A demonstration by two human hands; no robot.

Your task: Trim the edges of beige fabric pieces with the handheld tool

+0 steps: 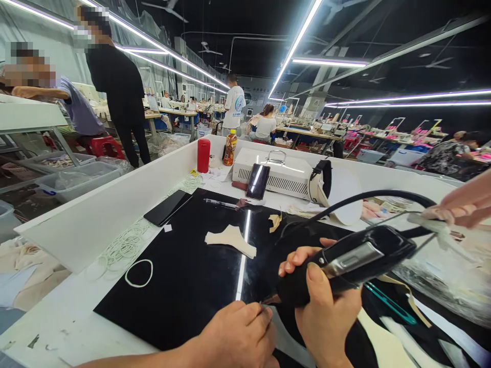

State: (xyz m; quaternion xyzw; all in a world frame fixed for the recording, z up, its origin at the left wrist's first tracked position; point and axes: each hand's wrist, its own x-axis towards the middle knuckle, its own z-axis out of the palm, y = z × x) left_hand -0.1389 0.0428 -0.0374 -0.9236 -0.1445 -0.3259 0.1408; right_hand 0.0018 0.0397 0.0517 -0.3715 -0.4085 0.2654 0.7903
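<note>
My right hand [326, 312] is wrapped round a black corded power tool [345, 260] with a silver plate on its side. The tool tilts down to the left, its nose close to my left hand [241, 332]. My left fingers are pinched together near that nose; what they hold is hidden. A pale translucent sheet [287, 335] lies below, between my hands. Beyond them, a stack of cream curved fabric pieces [230, 240] rests on a black board [180, 286]. A small cream scrap [274, 222] lies to its right.
A teal tool [391, 304] and cream pieces [383, 337] lie at right. Left are a pale elastic loop [138, 273], a bundle of cords [123, 250] and a dark tablet [168, 207]. Behind stand a phone [258, 181], a white vented machine [291, 176], a red container [203, 156] and a bottle [230, 148].
</note>
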